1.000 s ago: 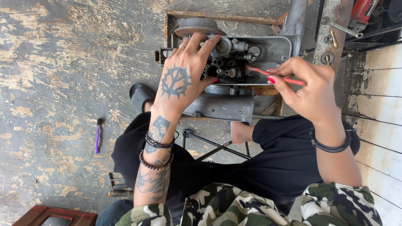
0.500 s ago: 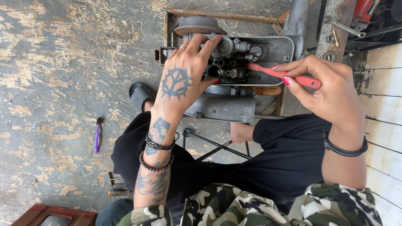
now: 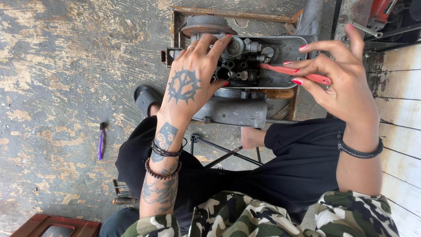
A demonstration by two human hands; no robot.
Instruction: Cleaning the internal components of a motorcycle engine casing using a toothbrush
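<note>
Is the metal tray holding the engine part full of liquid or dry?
Cannot tell. The left hand and the engine part cover most of the metal tray; its bare wall shows no liquid, but the bottom is hidden.

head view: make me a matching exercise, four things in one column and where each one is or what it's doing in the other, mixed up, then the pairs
Things:
1. left hand
2. right hand
3. purple-handled tool
4. red stool

Places or states:
A. lying alone on the worn floor
B. at the bottom left corner of the view
C. gripping the grey metal engine part
D. pinching a red-handled tool

Pairs: 1-C, 2-D, 3-A, 4-B
</note>
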